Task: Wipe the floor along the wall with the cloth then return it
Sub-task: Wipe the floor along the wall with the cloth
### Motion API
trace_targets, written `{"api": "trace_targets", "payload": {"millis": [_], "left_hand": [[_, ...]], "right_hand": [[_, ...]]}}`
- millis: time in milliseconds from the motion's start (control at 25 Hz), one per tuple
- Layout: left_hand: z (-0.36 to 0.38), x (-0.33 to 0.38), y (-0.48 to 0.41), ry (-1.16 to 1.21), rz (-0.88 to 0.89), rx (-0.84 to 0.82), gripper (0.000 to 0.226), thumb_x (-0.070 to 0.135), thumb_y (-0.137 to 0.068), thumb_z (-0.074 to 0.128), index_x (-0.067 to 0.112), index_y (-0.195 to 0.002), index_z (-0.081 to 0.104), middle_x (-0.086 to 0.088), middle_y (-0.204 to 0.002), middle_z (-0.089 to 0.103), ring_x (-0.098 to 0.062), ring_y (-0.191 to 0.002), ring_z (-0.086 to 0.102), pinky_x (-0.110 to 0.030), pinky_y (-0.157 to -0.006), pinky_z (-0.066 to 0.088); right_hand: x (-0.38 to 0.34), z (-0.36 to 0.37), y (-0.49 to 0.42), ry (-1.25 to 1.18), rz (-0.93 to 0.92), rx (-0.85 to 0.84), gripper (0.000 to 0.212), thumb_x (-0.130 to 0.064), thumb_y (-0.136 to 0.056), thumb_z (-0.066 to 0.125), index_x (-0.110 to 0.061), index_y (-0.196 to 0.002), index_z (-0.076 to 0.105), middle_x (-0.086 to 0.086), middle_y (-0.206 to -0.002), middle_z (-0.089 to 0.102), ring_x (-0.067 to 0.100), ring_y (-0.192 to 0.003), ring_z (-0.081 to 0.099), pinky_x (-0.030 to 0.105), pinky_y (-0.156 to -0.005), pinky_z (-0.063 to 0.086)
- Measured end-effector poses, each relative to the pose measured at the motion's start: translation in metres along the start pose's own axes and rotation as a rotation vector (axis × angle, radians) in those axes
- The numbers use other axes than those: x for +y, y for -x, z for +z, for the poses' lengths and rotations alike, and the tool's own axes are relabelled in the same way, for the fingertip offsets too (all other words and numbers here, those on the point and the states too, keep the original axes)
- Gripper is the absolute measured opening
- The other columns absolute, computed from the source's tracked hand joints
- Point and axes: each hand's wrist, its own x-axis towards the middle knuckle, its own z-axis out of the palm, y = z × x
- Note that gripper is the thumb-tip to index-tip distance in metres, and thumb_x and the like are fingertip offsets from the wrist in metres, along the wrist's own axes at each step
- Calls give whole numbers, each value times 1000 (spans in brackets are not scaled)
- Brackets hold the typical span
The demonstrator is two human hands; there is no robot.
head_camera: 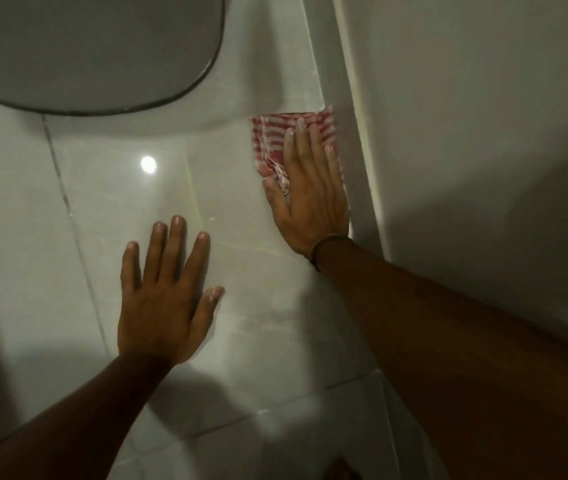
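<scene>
**Pressing the cloth into the corner where floor meets wall**

My right hand (310,195) lies flat on the red-and-white striped cloth (275,133), fingers straight and close together, pinning it to the floor tiles (234,271) rather than pinching it. I hold it this way because a flat palm spreads the pressure and lets the fabric slide; nothing is curled round it, so the hold is pressure alone. The little-finger edge of that hand runs right against the white skirting (351,140) at the foot of the wall (483,133), which keeps the cloth tucked into the seam where dirt gathers.

The cloth sits mostly under my fingers and ahead of my fingertips, with a bunched fold poking out on the thumb side, between thumb and forefinger. Its far edge reaches past my fingertips, and its wall-side corner touches the skirting. My palm heel rests on bare tile behind it.

My left hand (168,292) is spread wide and empty on the tile, well apart from the cloth, on the thumb side of my right hand and nearer my body. I judge it is there as a prop, taking my weight while I lean low.

Beyond both hands a grey rounded lid-like shape (85,53) hangs over the floor; I cannot tell what it belongs to. The wiping seems under way, and the return of the cloth is not yet done.
</scene>
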Motion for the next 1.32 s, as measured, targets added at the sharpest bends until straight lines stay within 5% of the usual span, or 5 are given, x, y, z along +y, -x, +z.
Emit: {"api": "trace_targets", "payload": {"millis": [520, 920, 1120, 1320], "left_hand": [[-1, -2, 4, 34, 9, -19, 83, 59, -104, 33, 17, -173, 19, -15, -184, 6, -35, -170, 3, -62, -135, 3], [-2, 1, 2, 48, -4, -30, 82, 58, -104, 32, 17, -174, 18, -15, -184, 3, -34, -171, 0, -63, -135, 2], [-4, 1, 1, 27, 6, -44, 82, 59, -105, 31, 17, -174, 16, -15, -184, 1, -34, -171, -3, -63, -135, 1], [-2, 1, 3, 36, 2, -35, 82, 57, -104, 34, 17, -174, 17, -14, -184, 2, -33, -171, -2, -62, -135, 0]], "right_hand": [[9, 8, 178, -52, 127, 29, 66, -31, -101, 48, -4, -160, 34, 16, -170, 31, 30, -161, 23, 52, -130, 25], [14, 20, 333, -14, 252, -33, 65, -37, -102, 42, -6, -159, 36, 12, -169, 33, 28, -160, 26, 55, -122, 35], [6, 15, 298, -82, 246, -16, 66, -35, -103, 45, -5, -161, 31, 16, -171, 28, 32, -161, 21, 55, -128, 28], [4, 3, 141, -221, 175, 10, 61, -38, -109, 39, -7, -161, 29, 14, -171, 29, 23, -162, 19, 40, -134, 11]]}}
